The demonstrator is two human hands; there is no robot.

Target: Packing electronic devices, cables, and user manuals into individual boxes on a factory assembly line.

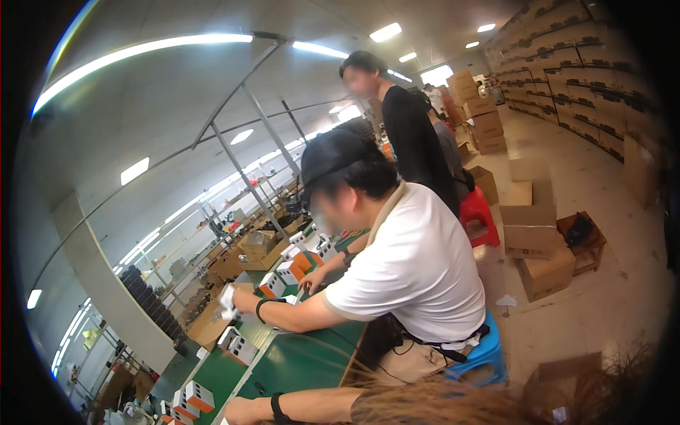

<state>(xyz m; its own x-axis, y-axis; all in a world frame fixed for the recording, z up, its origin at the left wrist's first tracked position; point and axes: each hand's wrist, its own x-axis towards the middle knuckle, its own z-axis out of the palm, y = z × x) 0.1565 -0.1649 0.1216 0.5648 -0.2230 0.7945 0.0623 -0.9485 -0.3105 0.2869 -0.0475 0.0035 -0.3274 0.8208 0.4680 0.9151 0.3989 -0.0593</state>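
My right hand (239, 411) rests low over the green work surface (304, 361), a black band round its wrist. Its fingers are mostly cut off by the lower edge, so I cannot see whether they hold anything. Nearest to it, on the left, stands a white and orange box-shaped device (199, 397), with several alike beside it. Beyond my hand lies a small black piece (260, 388). Another such device (238, 346), with a white frame-like part at its top, stands farther along the bench. My left hand is out of view.
A co-worker in a white shirt (418, 255) sits on a blue stool (485, 358), one hand at a blurred white object (228, 303). Another person in black (414, 134) stands behind. Cardboard boxes (542, 273) and a red stool (479, 216) occupy the floor at right.
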